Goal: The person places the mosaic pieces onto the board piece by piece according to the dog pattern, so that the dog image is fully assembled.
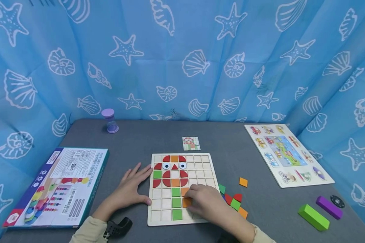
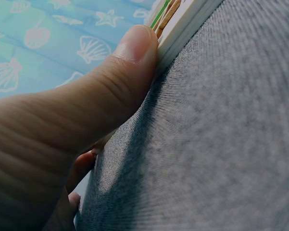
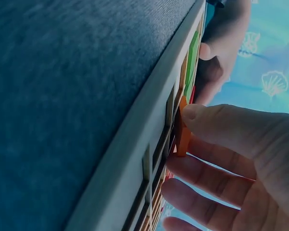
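Observation:
A wooden grid board [image 1: 161,216] lies on the table, with red, green and orange tiles and two eye pieces set in its cells. My left hand [image 1: 132,187] rests beside it with fingers spread; the thumb [image 2: 134,53] and fingertips touch the board's left edge. Over the lower middle cells, my right hand [image 1: 205,200] pinches an orange square tile [image 3: 183,137] between thumb and fingers, just at the grid. Green square tiles [image 1: 177,203] run down the column to its left. Part of the board is hidden under the right hand.
Loose colored tiles [image 1: 235,204] lie right of the board. A small picture card [image 1: 191,143] is behind it. Around stand a box [image 1: 61,185], an hourglass [image 1: 110,120], a picture puzzle [image 1: 287,155], green [image 1: 314,217] and purple blocks [image 1: 329,207], and a black disc [image 1: 337,201].

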Available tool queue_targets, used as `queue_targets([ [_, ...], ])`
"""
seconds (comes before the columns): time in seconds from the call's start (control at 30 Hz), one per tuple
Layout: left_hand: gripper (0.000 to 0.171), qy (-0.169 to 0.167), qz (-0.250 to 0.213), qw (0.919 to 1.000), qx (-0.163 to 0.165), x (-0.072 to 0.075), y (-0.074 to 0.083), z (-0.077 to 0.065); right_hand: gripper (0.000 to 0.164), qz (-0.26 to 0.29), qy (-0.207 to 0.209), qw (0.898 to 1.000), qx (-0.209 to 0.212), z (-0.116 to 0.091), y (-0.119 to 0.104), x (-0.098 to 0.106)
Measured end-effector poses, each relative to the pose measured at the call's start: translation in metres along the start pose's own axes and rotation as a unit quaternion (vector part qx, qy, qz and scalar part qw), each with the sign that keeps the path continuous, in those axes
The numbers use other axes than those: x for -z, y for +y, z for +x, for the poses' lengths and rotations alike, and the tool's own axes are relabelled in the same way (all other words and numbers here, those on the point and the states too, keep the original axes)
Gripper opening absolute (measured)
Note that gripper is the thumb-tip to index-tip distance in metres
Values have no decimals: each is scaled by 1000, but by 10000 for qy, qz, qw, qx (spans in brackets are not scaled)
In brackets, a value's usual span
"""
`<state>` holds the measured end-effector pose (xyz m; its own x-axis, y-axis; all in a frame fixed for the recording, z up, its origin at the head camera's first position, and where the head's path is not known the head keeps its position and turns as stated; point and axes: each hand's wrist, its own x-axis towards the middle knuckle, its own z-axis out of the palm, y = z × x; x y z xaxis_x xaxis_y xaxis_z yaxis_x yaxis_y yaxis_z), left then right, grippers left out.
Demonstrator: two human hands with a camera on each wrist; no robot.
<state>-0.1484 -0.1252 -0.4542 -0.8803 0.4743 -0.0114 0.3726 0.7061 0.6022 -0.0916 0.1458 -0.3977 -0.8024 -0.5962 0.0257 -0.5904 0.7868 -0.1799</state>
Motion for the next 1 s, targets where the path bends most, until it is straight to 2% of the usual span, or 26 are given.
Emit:
queue_targets([
  [0.27,112,2,15,10000,-36,1,0,1,24,-178,26,9998,-16,2,-2,-3],
  [0.43,113,-16,41,10000,6,-1,-1,1,26,-184,110,9996,-194,-3,2,4],
  [0.53,113,-8,26,10000,9,-1,-2,1,26,-249,386,9968,-660,-11,17,15],
  [0.63,113,-1,-3,10000,0,-1,-1,1,27,-295,532,9880,-1417,-25,43,25],
  [0.8,113,-25,-9,10000,34,0,0,1,30,-323,196,9667,-2533,-52,92,31],
  [0.9,113,-60,-13,9999,90,0,0,1,32,-309,-56,9583,-2840,-63,113,29],
  [1.0,113,-76,-20,9999,131,-1,0,1,30,-218,-161,9532,-3011,-68,122,26],
])
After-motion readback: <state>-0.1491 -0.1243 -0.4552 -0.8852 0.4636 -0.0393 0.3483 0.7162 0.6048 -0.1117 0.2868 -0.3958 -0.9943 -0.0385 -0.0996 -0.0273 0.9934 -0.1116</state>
